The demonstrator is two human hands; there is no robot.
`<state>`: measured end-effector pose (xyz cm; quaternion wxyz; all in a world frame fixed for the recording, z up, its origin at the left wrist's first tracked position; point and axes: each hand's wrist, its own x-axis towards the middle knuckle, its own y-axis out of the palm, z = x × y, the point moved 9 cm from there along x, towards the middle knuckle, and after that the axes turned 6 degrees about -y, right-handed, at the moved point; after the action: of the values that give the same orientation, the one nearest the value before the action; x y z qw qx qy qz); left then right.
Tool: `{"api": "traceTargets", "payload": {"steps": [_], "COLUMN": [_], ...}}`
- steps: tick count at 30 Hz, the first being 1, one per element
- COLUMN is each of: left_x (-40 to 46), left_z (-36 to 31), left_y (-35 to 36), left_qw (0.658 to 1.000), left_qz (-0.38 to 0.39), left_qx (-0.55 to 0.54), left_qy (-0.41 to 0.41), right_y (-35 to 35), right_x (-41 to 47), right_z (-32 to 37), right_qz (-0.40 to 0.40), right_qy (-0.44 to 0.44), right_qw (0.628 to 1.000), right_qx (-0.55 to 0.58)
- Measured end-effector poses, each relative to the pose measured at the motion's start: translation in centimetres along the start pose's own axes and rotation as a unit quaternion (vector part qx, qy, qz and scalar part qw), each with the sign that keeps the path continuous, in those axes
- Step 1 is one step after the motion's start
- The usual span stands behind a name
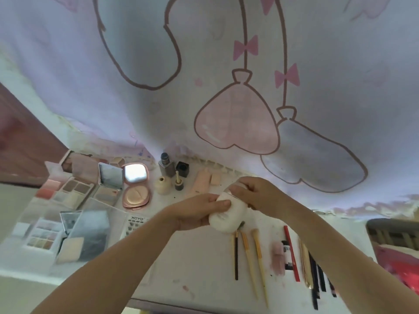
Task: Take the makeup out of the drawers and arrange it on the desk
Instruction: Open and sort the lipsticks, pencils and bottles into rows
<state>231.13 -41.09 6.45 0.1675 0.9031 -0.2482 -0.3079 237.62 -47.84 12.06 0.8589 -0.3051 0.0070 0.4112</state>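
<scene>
Both hands meet above the middle of the white desk (204, 268), grasping a rounded white bottle (226, 217): the left hand (199, 211) wraps its body, thumb across the front, while the right hand (256, 193) pinches its top end. Just under the bottle lie three makeup brushes (248, 252), handles pointing toward the near edge; right of them a red pencil (292, 254) and dark pencils near the right edge. On the left sit open eyeshadow palettes (74, 191) and a pink powder compact (136, 189) with its mirror up. Far behind the hands stand small bottles (166, 168) and a pink tube (200, 181), against a printed curtain (226, 75). Bare desk shows near, between the forearms.
</scene>
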Motion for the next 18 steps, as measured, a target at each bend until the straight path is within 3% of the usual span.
{"api": "traceTargets", "payload": {"steps": [3,6,9,11,14,16,18], "left_x": [-2.8,-5.0,-6.5,-7.0,-7.2,-7.1,-6.8], "left_z": [0.5,1.0,1.3,1.2,0.1,-0.5,-0.1], "left_y": [0.0,0.4,0.0,-0.8,-2.4,-2.5,-2.4], "left_qw": [0.996,0.986,0.984,0.995,0.99,0.97,0.969], "left_qz": [0.054,0.115,0.114,0.049,-0.084,-0.11,-0.088], "left_qx": [-0.066,-0.117,-0.132,-0.081,0.113,0.216,0.231], "left_qy": [0.014,0.042,0.044,0.028,0.021,0.022,0.003], "right_y": [2.4,4.1,4.5,4.2,4.3,5.0,5.4], "right_x": [0.1,-0.4,-1.0,-1.2,-1.5,-1.5,-1.5], "right_z": [2.8,5.9,7.9,7.2,4.9,3.8,3.4], "right_qz": [0.018,0.06,0.111,0.134,0.153,0.164,0.159], "right_qy": [-0.047,-0.107,-0.128,-0.093,0.038,0.075,0.047], "right_qw": [0.997,0.991,0.982,0.984,0.985,0.983,0.984], "right_qx": [0.064,0.059,0.088,0.068,0.064,-0.014,-0.064]}}
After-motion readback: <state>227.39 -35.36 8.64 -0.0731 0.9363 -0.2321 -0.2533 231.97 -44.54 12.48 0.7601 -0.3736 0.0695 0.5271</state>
